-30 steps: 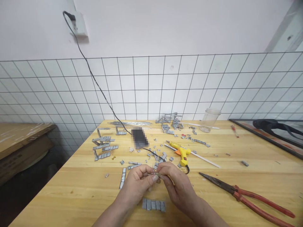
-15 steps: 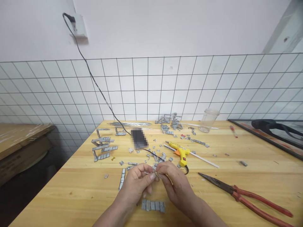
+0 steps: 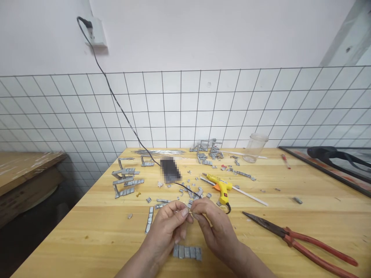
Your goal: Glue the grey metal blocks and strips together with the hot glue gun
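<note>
My left hand [image 3: 171, 222] and my right hand [image 3: 216, 224] meet above the table's near middle, fingertips almost touching. Each is closed in a pinch on a thin wire [image 3: 189, 211], of which only a short bit shows between the fingers. Just below the hands lies a strip of grey flat pieces [image 3: 187, 252] joined side by side. A second, narrower strip [image 3: 149, 219] rests left of my left hand. Beyond the fingertips, small grey pieces [image 3: 199, 192] are scattered over the wood.
A yellow glue gun [image 3: 223, 187] lies beyond my right hand, and red-handled pliers [image 3: 286, 233] to the right. Grey assembled frames [image 3: 126, 179] stand at left, others [image 3: 207, 148] at the back. Further things are a clear cup [image 3: 255, 148], wire lengths [image 3: 159, 152] and a black cord [image 3: 121, 110].
My left thumb and fingertips have shifted slightly up and closer to the right fingertips, covering more of the wire. Everything on the table stays where it was.
</note>
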A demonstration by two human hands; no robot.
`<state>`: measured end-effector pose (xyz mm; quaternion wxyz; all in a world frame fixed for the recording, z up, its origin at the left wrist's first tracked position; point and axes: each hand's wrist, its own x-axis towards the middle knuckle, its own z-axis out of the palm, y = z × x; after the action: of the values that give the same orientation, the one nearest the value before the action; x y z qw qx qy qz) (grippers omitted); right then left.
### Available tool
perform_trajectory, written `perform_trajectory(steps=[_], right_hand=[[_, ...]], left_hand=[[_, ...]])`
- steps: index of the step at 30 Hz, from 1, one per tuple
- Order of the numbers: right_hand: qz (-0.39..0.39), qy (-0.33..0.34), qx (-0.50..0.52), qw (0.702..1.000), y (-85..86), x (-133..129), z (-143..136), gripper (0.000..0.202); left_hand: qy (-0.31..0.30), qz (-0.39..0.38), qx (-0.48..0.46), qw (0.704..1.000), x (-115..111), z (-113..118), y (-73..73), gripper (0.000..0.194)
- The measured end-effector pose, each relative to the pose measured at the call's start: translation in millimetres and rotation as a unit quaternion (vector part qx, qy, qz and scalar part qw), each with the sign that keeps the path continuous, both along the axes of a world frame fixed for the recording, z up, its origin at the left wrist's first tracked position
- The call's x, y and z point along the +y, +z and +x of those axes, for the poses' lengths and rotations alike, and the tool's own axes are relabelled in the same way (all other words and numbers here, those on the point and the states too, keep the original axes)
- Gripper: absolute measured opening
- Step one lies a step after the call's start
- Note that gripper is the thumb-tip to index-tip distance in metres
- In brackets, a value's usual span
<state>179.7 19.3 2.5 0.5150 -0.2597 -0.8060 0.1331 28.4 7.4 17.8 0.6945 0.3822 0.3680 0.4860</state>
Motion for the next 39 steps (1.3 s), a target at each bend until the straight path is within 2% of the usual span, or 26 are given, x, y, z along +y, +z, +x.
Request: perform_trajectory(steps=[4, 9, 13, 18, 25, 29, 33, 36, 39], right_hand=[[-0.009, -0.009, 0.017, 1.0, 2.2, -1.7, -3.0, 0.018], [-0.015, -0.015, 0.024, 0.999, 4.4, -1.6, -4.2, 0.017], [-0.011, -0.023, 0.02, 0.999, 4.8, 0.6, -2.5, 0.015], [0.019, -0.022, 0.01, 1.0, 3.2, 3.3, -1.1, 0.015], [0.029, -0.017, 0.004, 0.999, 4.0, 4.9, 1.0, 0.015], [0.025, -0.012, 0.007, 1.0, 4.5, 3.9, 2.2, 0.014], [0.028, -0.012, 0.005, 1.0, 2.1, 3.3, 0.7, 0.015], [0.032, -0.017, -0.001, 0.999, -0.8, 3.5, -1.7, 0.016], [0.026, -0.028, -0.006, 0.999, -1.7, 3.5, -3.1, 0.017]], left_hand=[[0.016, 0.021, 0.035, 0.999, -1.1, 0.0, -0.3, 0.031], [0.049, 0.036, 0.059, 0.996, 2.0, -1.9, -7.3, 0.034], [0.051, 0.034, 0.044, 0.997, 5.2, -4.0, -12.1, 0.033], [0.034, 0.026, 0.047, 0.998, 5.9, -3.9, -10.6, 0.032], [0.012, -0.009, -0.029, 0.999, 4.9, -1.6, -7.6, 0.033], [-0.017, -0.063, -0.096, 0.993, 3.4, -0.6, -7.7, 0.035], [-0.02, -0.111, -0.128, 0.985, 3.1, -1.0, -9.9, 0.037], [-0.013, -0.105, -0.122, 0.987, 5.1, -2.6, -10.9, 0.037], [0.008, -0.063, -0.087, 0.994, 7.3, -4.2, -9.2, 0.033]])
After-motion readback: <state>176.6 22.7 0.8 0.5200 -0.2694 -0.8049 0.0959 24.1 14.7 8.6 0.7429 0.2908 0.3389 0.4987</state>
